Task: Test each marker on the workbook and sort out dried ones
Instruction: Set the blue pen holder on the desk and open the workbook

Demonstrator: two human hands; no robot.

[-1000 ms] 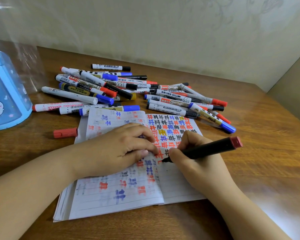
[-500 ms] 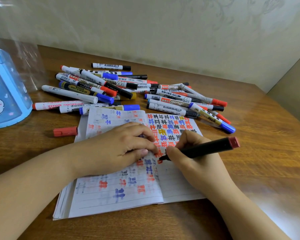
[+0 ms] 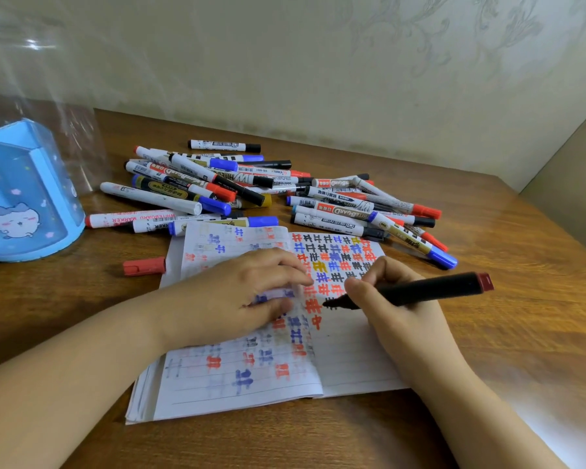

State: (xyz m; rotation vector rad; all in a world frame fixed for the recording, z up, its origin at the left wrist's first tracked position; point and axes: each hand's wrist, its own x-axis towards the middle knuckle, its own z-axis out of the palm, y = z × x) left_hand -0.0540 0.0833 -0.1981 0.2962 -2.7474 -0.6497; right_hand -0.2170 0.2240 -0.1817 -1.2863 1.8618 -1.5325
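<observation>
Gripping a black marker [image 3: 430, 288] with a dark red end, the right hand [image 3: 396, 306] has fingers curled round the barrel, tip down on the right page of the open workbook [image 3: 345, 360], touching the paper just beside a red mark. Left hand [image 3: 237, 296] rests palm down on the left page near the spine, fingers loosely bent over the sheet, holding nothing, pinning the pages flat. Workbook lies on the wooden table [image 3: 487, 333] in front of the person, lined pages covered with rows of red, blue, black and one yellow test marks; marks on the left page look faint and blurred. Pile of markers [image 3: 251, 187] sits just behind the workbook, mostly white barrels with red, blue and black caps, crossing over each other, some touching the top edge of the workbook. One single marker [image 3: 224, 145] lies apart at the back of the pile. Loose red cap [image 3: 144, 266] on the table just left of the workbook. Blue pen holder [image 3: 24, 198] with a cartoon figure stands at the far left, well apart from the hands, inside or behind clear plastic, cannot tell which.
</observation>
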